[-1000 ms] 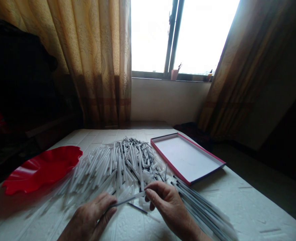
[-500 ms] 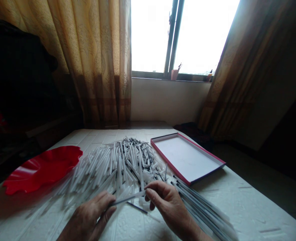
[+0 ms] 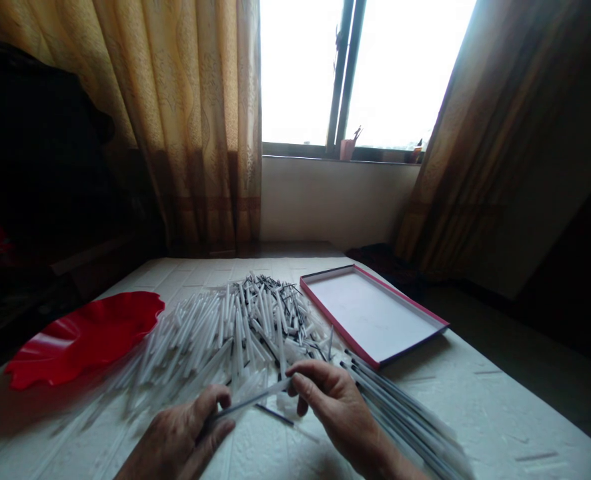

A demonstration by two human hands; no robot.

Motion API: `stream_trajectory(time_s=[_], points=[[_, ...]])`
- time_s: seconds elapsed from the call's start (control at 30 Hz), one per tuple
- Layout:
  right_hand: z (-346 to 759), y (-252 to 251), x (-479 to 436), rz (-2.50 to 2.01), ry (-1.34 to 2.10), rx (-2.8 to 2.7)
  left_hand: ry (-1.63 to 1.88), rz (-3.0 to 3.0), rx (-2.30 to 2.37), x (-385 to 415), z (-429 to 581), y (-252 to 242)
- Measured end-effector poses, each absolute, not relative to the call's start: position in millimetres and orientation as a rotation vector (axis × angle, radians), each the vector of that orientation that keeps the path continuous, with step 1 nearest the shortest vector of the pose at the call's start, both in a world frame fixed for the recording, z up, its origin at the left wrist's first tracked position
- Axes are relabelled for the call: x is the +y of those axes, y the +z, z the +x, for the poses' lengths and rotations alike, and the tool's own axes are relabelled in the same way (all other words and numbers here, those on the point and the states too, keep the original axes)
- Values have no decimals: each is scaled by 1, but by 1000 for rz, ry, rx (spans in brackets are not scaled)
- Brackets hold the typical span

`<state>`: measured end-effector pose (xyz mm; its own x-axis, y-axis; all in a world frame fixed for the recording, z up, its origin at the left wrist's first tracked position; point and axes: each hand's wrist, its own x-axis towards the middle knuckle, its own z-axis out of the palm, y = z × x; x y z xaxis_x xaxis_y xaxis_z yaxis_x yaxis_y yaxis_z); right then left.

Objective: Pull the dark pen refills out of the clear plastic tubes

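Note:
A thin dark stick, seemingly in a translucent sleeve [image 3: 255, 399], slants between my two hands over the near side of the table. My right hand [image 3: 328, 403] pinches its upper end between thumb and forefinger. The lower end runs into my left hand [image 3: 185, 427], whose thumb and forefinger are slightly apart around it; the rest of those fingers is hidden. Beyond them spreads a heap of clear sleeves and dark sticks [image 3: 235, 327]. One loose dark stick [image 3: 277, 415] lies on the table between my hands.
A red wavy-edged dish [image 3: 90, 333] stands left of the heap. To the right lies a shallow white tray with a red rim [image 3: 339, 325]. Long grey sleeved sticks [image 3: 410, 413] lie bundled beside my right forearm. The white table [image 3: 515, 407] ends at a slanting right edge.
My left hand has slid slightly back along the stick, and its thumb and forefinger have loosened apart. The right hand keeps its pinch almost in place.

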<state>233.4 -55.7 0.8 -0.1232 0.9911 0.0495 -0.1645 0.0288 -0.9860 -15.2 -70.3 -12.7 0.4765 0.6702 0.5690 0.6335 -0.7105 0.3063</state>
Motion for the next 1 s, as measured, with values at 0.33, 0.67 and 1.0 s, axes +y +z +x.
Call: stream_trajectory(time_s=[0.33, 0.67, 1.0], points=[[246, -13, -49, -1302, 733, -1711, 1080, 2534, 1245, -63, -25, -26], [246, -10, -53, -1703, 260, -2188, 1076, 2627, 1188, -64, -20, -16], [250, -9, -52, -1861, 168, -2160, 1042, 2686, 1169, -64, -21, -12]])
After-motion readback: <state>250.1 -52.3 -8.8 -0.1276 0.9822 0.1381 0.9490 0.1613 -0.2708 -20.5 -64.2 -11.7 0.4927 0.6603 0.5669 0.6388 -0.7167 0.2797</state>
